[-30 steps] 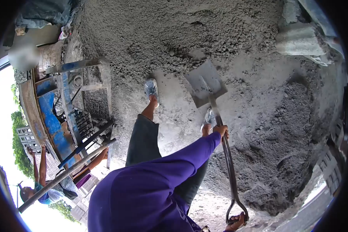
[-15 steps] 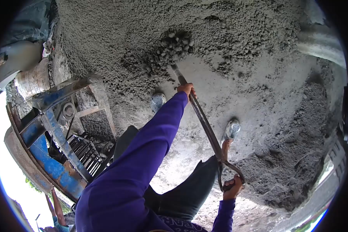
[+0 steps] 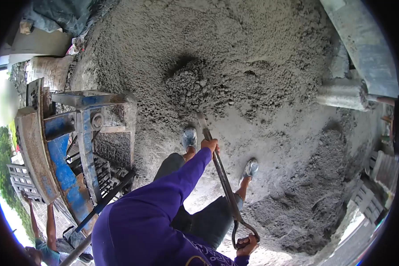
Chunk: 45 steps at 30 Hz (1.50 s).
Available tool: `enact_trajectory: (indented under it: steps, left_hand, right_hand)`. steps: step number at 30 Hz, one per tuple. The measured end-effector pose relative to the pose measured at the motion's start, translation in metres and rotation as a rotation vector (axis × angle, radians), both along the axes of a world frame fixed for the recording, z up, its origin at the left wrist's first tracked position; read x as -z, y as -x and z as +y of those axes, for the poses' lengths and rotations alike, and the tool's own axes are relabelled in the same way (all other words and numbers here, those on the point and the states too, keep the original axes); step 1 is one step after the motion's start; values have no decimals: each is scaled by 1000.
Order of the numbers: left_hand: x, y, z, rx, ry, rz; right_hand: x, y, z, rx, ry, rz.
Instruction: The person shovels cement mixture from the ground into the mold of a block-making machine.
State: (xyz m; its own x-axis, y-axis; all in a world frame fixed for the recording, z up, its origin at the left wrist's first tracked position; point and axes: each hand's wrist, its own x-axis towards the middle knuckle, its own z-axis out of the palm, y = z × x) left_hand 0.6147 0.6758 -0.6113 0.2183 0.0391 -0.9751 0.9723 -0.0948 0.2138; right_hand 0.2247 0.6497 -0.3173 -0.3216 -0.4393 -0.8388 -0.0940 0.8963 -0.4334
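Observation:
A long-handled shovel (image 3: 224, 181) slants from lower right up to a grey gravel and sand heap (image 3: 252, 40). Its blade is buried or hidden under loose grey material (image 3: 188, 88) at the heap's lower edge. Partway down the shaft, just below the blade socket, my left hand (image 3: 210, 145) is wrapped round it. My right hand (image 3: 247, 245) grips the looped handle at the shaft's other end. Both sleeves are purple, and my feet stand on either side of the shaft on the dusty floor.
At left stands a rusty blue metal machine (image 3: 62, 162) with a frame and grille. Another person's raised arms (image 3: 51, 226) show beyond it. A second darker heap (image 3: 301, 195) lies at right. A dusty sack-like roll (image 3: 343, 94) and hollow blocks (image 3: 367, 200) are at the right edge.
The shovel blade has gone from above the floor into the heap's edge, and loose material now covers it. Both hands have kept hold; my feet have shifted and the view has moved.

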Motion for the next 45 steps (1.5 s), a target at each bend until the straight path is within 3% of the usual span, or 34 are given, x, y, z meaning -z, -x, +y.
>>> enact_trajectory:
  steps: [6,7,8,10,12,14,15,18,19,21,23,26,28,30,31,32,33,34,36,37,41,43,44,45]
  left_hand:
    - [-206,-79,45,-221,70,-254]
    - [-240,-99,56,-238,125,-301]
    - [-278,-119,68,-253,179,-350]
    - [-376,-157,92,-403,181,-497]
    - [-438,-192,129,-318,300,-648]
    - [-507,-223,166,-265,306,-790]
    - [-528,-238,182,-335,328,-855]
    - [-597,-286,222,-604,459,-994]
    - [-611,-302,239,-647,498,-1007]
    - [-636,-339,277,-736,564,-1041]
    - [-658,-353,319,-840,666,-1090]
    - [-679,-361,371,-1072,816,-1208]
    - [-671,-358,408,-1177,892,-1260]
    - [-643,-342,449,-1258,1006,-1243]
    - [-622,-321,470,-1155,885,-1257]
    - [-604,-294,481,-1040,756,-1262]
    - [-584,-264,470,-1041,503,-1185]
    - [-572,-239,465,-1028,247,-1114]
    - [-516,-224,461,-900,13,-1083]
    - [-492,-221,455,-838,-5,-1130]
    - [-547,-123,326,-626,183,-1200]
    - [-541,-105,270,-557,408,-1126]
    - [-520,-105,247,-603,523,-1101]
    - [-484,-98,221,-572,537,-1054]
  right_hand:
    - [-116,-27,-22,-39,-25,-165]
    - [-134,-40,-29,-29,7,-306]
    - [-185,-93,-31,-242,17,-357]
    - [-189,-100,-46,-256,90,-277]
    - [-241,-156,-57,-433,98,-376]
    - [-288,-222,-52,-542,368,-473]
    - [-310,-245,-58,-582,373,-496]
    - [-376,-329,-111,-917,337,-944]
    - [-434,-373,-72,-991,545,-923]
    - [-495,-437,-76,-1211,692,-1050]
    - [-567,-491,-21,-1447,929,-1045]
    - [-636,-503,51,-1727,1385,-1207]
    - [-617,-470,102,-1662,1753,-879]
    - [-557,-440,110,-1827,2097,-1260]
    - [-524,-422,110,-2098,2336,-1238]
    - [-465,-412,113,-2205,2097,-1578]
    - [-406,-397,119,-2332,2019,-1524]
    - [-333,-382,123,-2271,2007,-1498]
    - [-234,-333,104,-2246,1869,-1382]
    - [-205,-318,91,-2174,1864,-1314]
    - [-131,-238,10,-1839,1538,-989]
    - [-109,-176,-20,-1627,1140,-1003]
    - [-106,-137,-31,-1492,775,-976]
    - [-98,-99,-39,-1325,570,-893]
